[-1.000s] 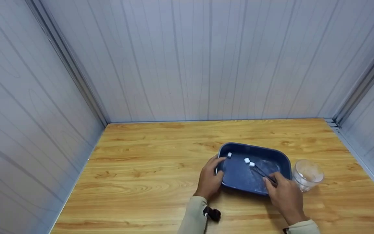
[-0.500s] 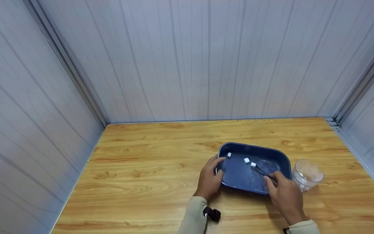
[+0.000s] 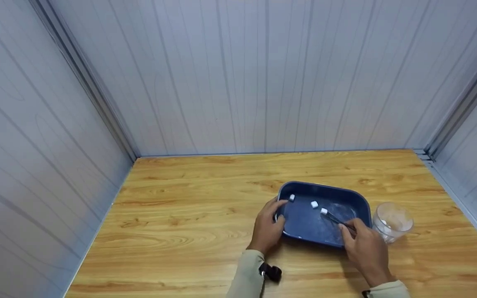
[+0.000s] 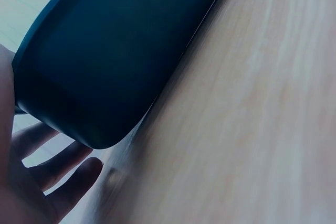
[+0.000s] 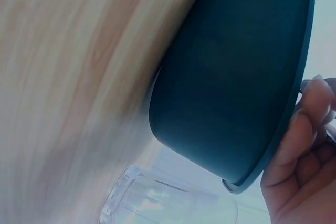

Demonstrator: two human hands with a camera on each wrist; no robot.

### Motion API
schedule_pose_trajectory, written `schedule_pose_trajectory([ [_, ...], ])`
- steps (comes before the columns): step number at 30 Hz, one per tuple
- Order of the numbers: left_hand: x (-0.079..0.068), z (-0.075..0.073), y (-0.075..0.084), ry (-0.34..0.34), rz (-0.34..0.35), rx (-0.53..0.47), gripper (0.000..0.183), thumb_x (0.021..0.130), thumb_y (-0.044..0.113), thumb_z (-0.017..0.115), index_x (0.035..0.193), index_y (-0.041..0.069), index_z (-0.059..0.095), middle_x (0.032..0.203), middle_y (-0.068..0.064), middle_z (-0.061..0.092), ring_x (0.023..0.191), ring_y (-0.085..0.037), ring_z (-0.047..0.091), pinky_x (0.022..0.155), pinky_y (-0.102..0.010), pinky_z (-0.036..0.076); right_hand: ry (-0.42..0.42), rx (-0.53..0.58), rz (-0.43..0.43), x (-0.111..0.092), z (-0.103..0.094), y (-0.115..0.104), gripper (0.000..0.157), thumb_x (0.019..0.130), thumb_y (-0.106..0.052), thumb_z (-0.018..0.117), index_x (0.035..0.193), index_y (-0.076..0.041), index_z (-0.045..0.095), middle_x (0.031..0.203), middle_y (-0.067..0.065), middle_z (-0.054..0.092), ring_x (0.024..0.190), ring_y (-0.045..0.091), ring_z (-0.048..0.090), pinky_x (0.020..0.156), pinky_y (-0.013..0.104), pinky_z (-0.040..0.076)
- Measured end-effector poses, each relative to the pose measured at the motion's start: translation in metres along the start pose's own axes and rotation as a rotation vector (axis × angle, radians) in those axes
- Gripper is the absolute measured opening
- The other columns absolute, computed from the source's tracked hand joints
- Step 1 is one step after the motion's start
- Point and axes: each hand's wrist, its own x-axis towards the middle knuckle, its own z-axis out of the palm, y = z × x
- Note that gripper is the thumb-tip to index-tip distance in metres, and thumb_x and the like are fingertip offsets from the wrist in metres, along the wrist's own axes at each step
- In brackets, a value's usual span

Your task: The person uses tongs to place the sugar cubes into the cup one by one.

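"Right hand (image 3: 366, 248) first: what has it got?"

"Dark tweezers (image 3: 335, 220), pinched between thumb and fingers over the near right corner of the tray (image 3: 309, 227). Their tips meet one white cube (image 3: 324, 211); whether they squeeze it, nobody can tell at that size."

"And the left hand (image 3: 268, 229)?"

"It grips the tray's left end, with a finger and the thumb over the rim. Seen from the left wrist, its other fingers spread outside the wall, by the corner."

"Where does the tray sit?"

"On the wood-grain counter (image 3: 193, 198), nearer the right edge than the left and well apart from the far edge, where the pale wall (image 3: 242, 74) rises."

"Any more cubes?"

"Two in the tray: a middle cube (image 3: 314, 204), just beside the one at the tips, and a corner cube (image 3: 292, 198) near the far left corner."

"What stands on the right?"

"A clear glass (image 3: 393, 222), just beside the tray's right end, between it and the counter's right edge. Something white shows inside."
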Motion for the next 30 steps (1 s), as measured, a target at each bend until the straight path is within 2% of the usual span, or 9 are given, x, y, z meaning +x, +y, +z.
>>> schedule_pose_trajectory([
  [7,-0.0001,0.0004,-0.0006,0.008,-0.004,0.007,0.043,0.08,0.0,0.055,0.118,0.019,0.063,0.131,-0.004,0.051,0.121,-0.011,0.045,0.098,-0.033,0.039,0.007,-0.006,0.001,-0.0001,-0.0015,0.0,0.015,0.074,-0.017,0.076,0.079,-0.009,0.064,0.061,0.003,0.061,0.05,0.022,0.054,0.045,0.044,0.038],
  [15,-0.0006,-0.0003,0.001,-0.003,-0.039,-0.01,0.042,0.082,0.002,0.055,0.119,0.019,0.062,0.132,0.0,0.05,0.122,-0.01,0.044,0.097,-0.032,0.039,0.015,-0.002,0.0,-0.0011,-0.0037,-0.0002,0.015,0.075,-0.018,0.075,0.079,-0.008,0.064,0.058,0.001,0.057,0.048,0.019,0.05,0.044,0.04,0.036],
  [30,-0.0009,-0.0006,0.0014,-0.003,-0.048,-0.003,0.041,0.082,0.001,0.056,0.118,0.018,0.063,0.13,-0.001,0.052,0.12,-0.009,0.046,0.096,-0.032,0.04,0.005,0.002,0.012,-0.0016,-0.0052,-0.0005,0.015,0.075,-0.018,0.075,0.079,-0.008,0.065,0.059,0.003,0.058,0.05,0.021,0.051,0.044,0.041,0.036],
])
